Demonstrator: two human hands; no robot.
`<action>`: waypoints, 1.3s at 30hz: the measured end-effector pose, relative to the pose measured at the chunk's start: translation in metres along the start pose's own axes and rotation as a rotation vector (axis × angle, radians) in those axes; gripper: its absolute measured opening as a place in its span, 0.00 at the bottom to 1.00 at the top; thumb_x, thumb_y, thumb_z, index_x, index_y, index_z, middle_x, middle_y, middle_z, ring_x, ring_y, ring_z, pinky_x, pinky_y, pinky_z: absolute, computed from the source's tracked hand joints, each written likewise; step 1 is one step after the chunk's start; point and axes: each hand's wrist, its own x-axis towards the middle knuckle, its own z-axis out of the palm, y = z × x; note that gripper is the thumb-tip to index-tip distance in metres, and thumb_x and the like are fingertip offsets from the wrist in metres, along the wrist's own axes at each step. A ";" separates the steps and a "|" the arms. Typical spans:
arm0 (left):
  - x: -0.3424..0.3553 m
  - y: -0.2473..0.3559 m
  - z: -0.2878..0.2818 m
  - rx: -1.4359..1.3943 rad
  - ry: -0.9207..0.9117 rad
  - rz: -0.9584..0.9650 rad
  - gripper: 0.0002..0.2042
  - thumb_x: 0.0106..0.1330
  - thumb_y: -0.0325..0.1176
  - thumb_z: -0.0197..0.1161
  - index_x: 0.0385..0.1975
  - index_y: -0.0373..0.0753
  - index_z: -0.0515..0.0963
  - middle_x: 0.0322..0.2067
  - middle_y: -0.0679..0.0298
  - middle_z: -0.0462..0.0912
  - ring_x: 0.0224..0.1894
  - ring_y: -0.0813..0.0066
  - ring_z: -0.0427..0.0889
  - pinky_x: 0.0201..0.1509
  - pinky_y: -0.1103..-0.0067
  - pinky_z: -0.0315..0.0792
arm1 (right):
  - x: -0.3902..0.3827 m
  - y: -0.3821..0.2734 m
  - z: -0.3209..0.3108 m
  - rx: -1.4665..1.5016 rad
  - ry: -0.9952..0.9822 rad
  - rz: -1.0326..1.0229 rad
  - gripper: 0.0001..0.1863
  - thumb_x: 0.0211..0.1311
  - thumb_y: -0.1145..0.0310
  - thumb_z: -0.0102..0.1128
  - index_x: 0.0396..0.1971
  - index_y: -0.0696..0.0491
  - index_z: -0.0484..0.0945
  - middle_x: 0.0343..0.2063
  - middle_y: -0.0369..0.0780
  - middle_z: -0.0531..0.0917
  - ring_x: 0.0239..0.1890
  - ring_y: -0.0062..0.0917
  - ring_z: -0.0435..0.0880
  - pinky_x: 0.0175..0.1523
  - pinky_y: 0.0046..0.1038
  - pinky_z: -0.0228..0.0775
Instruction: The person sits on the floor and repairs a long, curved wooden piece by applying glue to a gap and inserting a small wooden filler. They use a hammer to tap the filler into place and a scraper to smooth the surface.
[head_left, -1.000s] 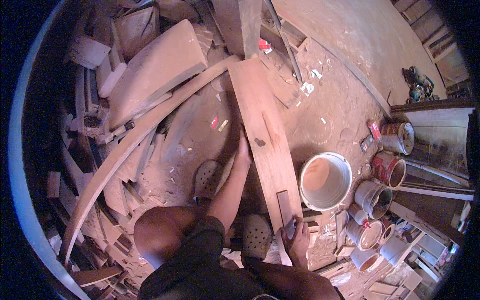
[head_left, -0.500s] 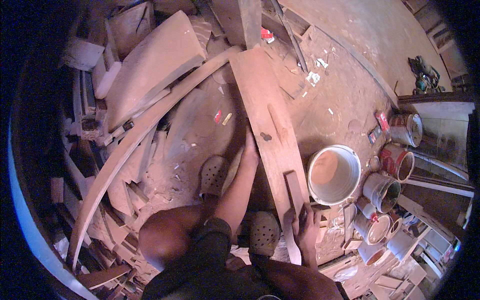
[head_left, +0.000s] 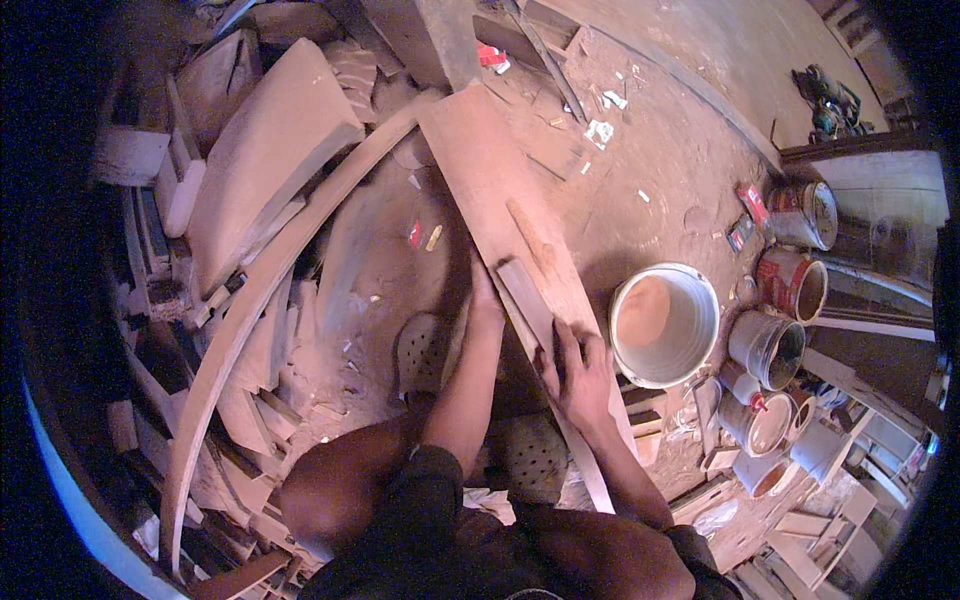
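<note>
A long pale wooden board (head_left: 470, 150) slants from the middle top toward my body, with a dark mark hidden or covered near its middle. My left hand (head_left: 485, 285) is closed on the board's left edge, fingers mostly hidden beneath it. My right hand (head_left: 577, 370) grips a narrow, darker wooden block (head_left: 522, 295) lying along the board's upper face near that left edge. My feet in perforated clogs (head_left: 420, 350) are under and beside the board. Just right of the board stands a white bucket (head_left: 706, 325) with orange-tan powder or residue inside.
Stacked offcuts and slabs (head_left: 270, 150) crowd the left, crossed by a long curved plank (head_left: 255, 290). Several used cans (head_left: 765, 350) line the right beside a wooden frame (head_left: 870, 140). A dark machine (head_left: 825, 105) sits at upper right; scraps litter the dusty floor (head_left: 640, 170).
My right hand and the block have moved up the board, away from my body, to beside my left hand. My left hand keeps its place on the edge. The whole view has shifted slightly.
</note>
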 end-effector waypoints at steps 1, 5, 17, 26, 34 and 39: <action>0.003 0.002 -0.005 0.012 -0.001 0.003 0.38 0.65 0.69 0.39 0.63 0.43 0.66 0.57 0.58 0.74 0.60 0.60 0.72 0.64 0.64 0.68 | 0.007 -0.003 0.000 0.000 0.002 -0.013 0.28 0.59 0.61 0.63 0.59 0.51 0.71 0.45 0.47 0.75 0.49 0.38 0.73 0.54 0.38 0.63; 0.002 0.005 -0.005 0.053 0.016 0.029 0.38 0.67 0.68 0.38 0.66 0.43 0.63 0.62 0.59 0.68 0.65 0.61 0.66 0.67 0.65 0.63 | 0.021 -0.005 -0.001 0.008 -0.020 -0.036 0.28 0.58 0.60 0.64 0.59 0.52 0.71 0.46 0.46 0.75 0.49 0.37 0.74 0.55 0.37 0.63; 0.008 0.001 -0.019 0.027 -0.115 0.053 0.35 0.69 0.65 0.37 0.65 0.42 0.62 0.60 0.60 0.68 0.62 0.62 0.68 0.64 0.67 0.67 | 0.037 0.005 0.005 -0.003 0.013 -0.076 0.26 0.58 0.60 0.63 0.58 0.45 0.73 0.43 0.42 0.75 0.46 0.34 0.73 0.53 0.38 0.61; 0.008 -0.001 -0.015 -0.034 -0.209 -0.008 0.35 0.68 0.64 0.37 0.65 0.43 0.63 0.58 0.59 0.69 0.59 0.61 0.71 0.61 0.65 0.70 | 0.057 0.000 0.006 -0.071 0.066 -0.027 0.25 0.57 0.60 0.62 0.56 0.47 0.76 0.41 0.42 0.76 0.45 0.32 0.73 0.55 0.38 0.58; 0.016 0.000 -0.025 0.013 -0.160 0.037 0.35 0.67 0.65 0.38 0.61 0.43 0.67 0.54 0.58 0.73 0.55 0.61 0.75 0.59 0.64 0.72 | 0.052 0.002 0.008 0.003 0.109 -0.047 0.25 0.57 0.62 0.62 0.57 0.47 0.75 0.39 0.42 0.75 0.44 0.32 0.73 0.54 0.37 0.59; 0.001 0.007 -0.005 -0.056 -0.251 -0.040 0.35 0.67 0.66 0.38 0.61 0.43 0.67 0.54 0.57 0.74 0.54 0.60 0.75 0.59 0.63 0.72 | 0.054 0.000 -0.013 -0.053 0.050 -0.054 0.27 0.56 0.63 0.63 0.58 0.47 0.74 0.36 0.42 0.75 0.43 0.33 0.74 0.53 0.37 0.61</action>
